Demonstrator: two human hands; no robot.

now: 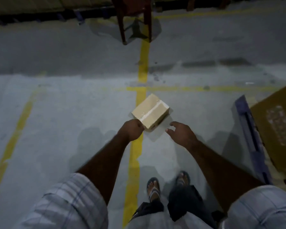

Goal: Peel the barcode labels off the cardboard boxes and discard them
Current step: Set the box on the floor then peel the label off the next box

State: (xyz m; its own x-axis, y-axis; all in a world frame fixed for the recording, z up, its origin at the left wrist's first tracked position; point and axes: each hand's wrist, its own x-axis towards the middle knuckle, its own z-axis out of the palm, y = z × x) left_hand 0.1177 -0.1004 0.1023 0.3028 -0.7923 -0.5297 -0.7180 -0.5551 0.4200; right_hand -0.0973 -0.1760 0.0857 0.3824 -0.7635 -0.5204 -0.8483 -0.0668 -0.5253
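Note:
A small tan cardboard box (149,112), sealed with a shiny strip of clear tape along its top, is held out in front of me above the grey floor. My left hand (131,130) grips its near left corner with curled fingers. Just to the box's right, my right hand (180,133) hovers with fingers spread and relaxed, not touching it. No barcode label shows on the faces turned toward me.
A large brown cardboard box (277,129) lies on a blue pallet (249,134) at the right. Red chair legs (135,20) stand ahead, with pallets and stacked goods behind. Yellow lines (139,103) mark the concrete floor. My sandalled feet (167,185) are below.

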